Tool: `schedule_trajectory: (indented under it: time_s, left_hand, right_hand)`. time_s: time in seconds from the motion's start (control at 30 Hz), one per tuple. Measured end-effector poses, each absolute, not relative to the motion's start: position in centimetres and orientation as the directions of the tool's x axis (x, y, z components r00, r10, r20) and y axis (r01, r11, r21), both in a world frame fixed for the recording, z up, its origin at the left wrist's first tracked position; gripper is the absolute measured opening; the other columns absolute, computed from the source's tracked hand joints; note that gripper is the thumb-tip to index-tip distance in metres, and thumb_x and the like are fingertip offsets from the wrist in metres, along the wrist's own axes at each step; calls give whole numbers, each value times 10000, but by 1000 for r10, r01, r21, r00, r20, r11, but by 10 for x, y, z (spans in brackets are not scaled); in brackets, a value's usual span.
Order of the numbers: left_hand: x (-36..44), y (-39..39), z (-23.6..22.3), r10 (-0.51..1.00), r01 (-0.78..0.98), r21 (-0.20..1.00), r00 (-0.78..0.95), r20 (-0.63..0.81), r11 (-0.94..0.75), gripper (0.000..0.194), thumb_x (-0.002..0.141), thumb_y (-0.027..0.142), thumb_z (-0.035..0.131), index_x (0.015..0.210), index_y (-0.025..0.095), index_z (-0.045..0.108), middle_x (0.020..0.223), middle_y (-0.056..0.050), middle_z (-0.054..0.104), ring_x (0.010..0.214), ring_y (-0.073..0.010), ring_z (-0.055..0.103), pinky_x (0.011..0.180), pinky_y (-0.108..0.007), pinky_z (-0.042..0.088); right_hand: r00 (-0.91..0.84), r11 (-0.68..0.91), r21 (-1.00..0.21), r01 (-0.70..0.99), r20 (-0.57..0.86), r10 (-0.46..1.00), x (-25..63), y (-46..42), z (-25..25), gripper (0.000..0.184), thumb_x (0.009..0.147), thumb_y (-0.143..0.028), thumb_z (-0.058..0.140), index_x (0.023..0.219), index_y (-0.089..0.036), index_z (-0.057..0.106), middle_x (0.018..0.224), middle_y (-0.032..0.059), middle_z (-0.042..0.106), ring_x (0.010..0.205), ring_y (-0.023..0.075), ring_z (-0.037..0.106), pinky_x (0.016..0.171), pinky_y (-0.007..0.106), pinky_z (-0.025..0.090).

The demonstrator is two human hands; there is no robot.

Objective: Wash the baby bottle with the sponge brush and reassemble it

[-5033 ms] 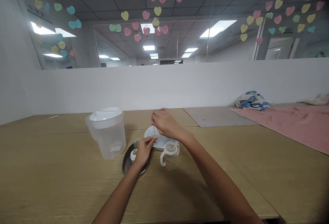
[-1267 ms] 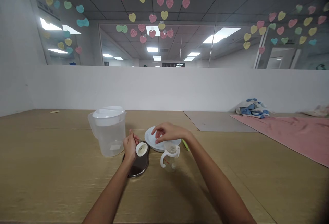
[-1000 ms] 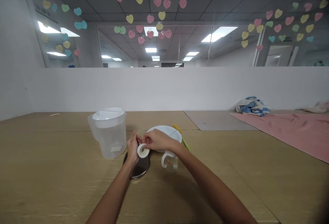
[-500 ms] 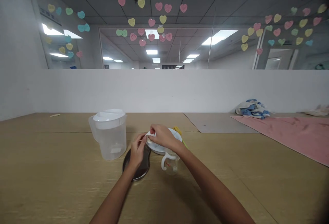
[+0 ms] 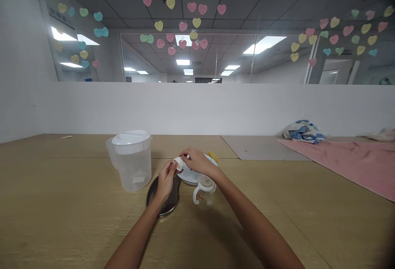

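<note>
White bottle collar (image 5: 178, 163) clenched between left hand (image 5: 166, 180) and right hand (image 5: 197, 161)

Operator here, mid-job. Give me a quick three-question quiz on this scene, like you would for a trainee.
1. Multiple choice: what are the left hand and right hand holding between them? A) a white ring B) a spoon C) a pink towel
2. True or false: the handled bottle stands on the metal tray.
3. Fill in the blank: in this view, the lidded pitcher stands to the ____ of the hands.

Key: 1. A. 2. False: it stands on the table, beside the tray. 3. left.
</note>
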State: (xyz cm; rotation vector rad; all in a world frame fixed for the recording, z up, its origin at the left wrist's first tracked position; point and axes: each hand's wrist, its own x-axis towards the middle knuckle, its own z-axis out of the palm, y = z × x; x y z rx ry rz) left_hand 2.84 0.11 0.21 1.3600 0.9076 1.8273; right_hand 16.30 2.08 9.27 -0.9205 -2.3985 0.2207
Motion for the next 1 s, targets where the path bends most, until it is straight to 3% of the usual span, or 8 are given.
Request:
schedule_trajectory:
  time_s: [0.13,0.27,0.37,0.47,0.63,0.77,0.87,1.0]
  left_hand:
    - [29,1,5,860,-177,853,-254,443,-492,396,659,463,626,866,127,626,830,-60,651,687,-149,581,661,-257,482]
    - [25,3,6,864,-227,847,-286,415,-481,426,662,457,606,926,124,632,938,-81,658,759,-176,604,660,-268,493]
    - [24,1,6,852,-258,822,-291,436,-508,508,723,504,527,1079,146,591,1014,-90,646,837,-184,606,681,-267,496]
    - [25,-3,5,850,-180,838,-233,472,-514,569,716,487,573,1189,175,520,1044,-85,639,816,-164,611,682,-251,491]
    - [26,-1,4,899,-209,875,-116,421,-437,518,678,441,649,1104,159,565,1004,-92,662,664,-129,612,605,-229,483]
    - [24,2,8,935,-397,851,-63,349,-344,422,667,384,680,1014,149,623,1036,-86,657,844,-170,620,737,-269,506]
    - [21,0,11,948,-516,814,6,317,-269,347,688,330,675,982,149,641,1057,-78,652,926,-184,608,837,-314,495]
    - [14,0,11,963,-590,790,71,259,-169,258,712,259,653,936,130,658,989,-78,675,871,-180,627,825,-326,514]
  right_hand:
    - [-643,755,-380,534,397,655,165,23,90,211,780,-144,472,915,-146,635,946,70,644,835,155,557,711,238,384]
    - [-617,736,-437,517,406,674,164,23,88,156,765,-255,531,846,-153,617,829,36,648,724,130,552,625,214,367]
    - [-558,717,-372,589,454,694,161,21,88,134,710,-233,574,817,-157,605,794,29,633,708,128,534,606,209,336]
    - [-526,699,-276,660,494,692,159,19,87,127,675,-204,579,791,-155,593,773,34,625,693,133,519,582,213,297]
    - [-547,682,-172,711,475,689,158,19,88,93,689,-245,547,690,-157,575,649,32,587,579,123,447,523,231,211]
    - [-563,708,-161,688,498,660,159,19,90,89,689,-222,511,642,-161,555,587,15,548,532,111,381,514,235,187]
    - [-563,733,-183,655,528,635,159,18,90,63,661,-189,503,613,-161,533,552,-7,507,515,100,343,509,230,183]
    - [-576,767,-270,582,529,623,161,15,93,76,651,-200,525,589,-157,517,533,-36,460,518,84,334,503,218,193]
